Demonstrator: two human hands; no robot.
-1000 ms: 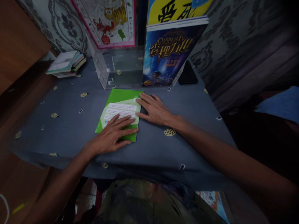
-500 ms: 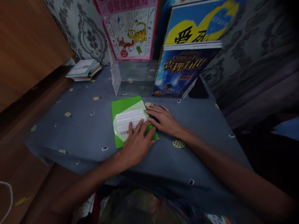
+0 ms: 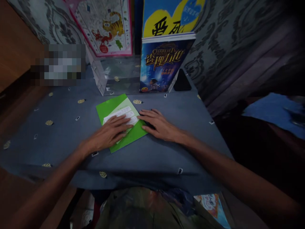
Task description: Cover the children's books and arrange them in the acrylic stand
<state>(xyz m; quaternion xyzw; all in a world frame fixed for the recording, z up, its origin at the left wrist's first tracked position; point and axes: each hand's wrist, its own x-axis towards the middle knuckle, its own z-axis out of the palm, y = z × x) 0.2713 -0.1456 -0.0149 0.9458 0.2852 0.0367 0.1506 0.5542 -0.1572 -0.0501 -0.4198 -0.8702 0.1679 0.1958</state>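
Note:
A thin green booklet (image 3: 111,106) with a pale printed panel lies flat on the blue-grey tablecloth (image 3: 71,127). My left hand (image 3: 108,133) rests flat on its lower half, fingers stretched out across the panel. Just right of the booklet's edge, my right hand (image 3: 158,125) lies flat on the cloth, with its fingertips at that edge. Neither hand grips anything.
Behind the booklet stands a clear plastic holder (image 3: 114,74) and an upright blue picture book (image 3: 162,65). A tiger poster (image 3: 107,27) and a yellow-blue book (image 3: 171,19) lean on the wall. A dark phone-like slab (image 3: 182,82) lies at the back right. A blurred patch (image 3: 58,63) covers the back left.
The booklet has turned on the cloth under my left hand, which now lies more to the left on it. My right hand stayed at the booklet's right edge. The camera view shifted.

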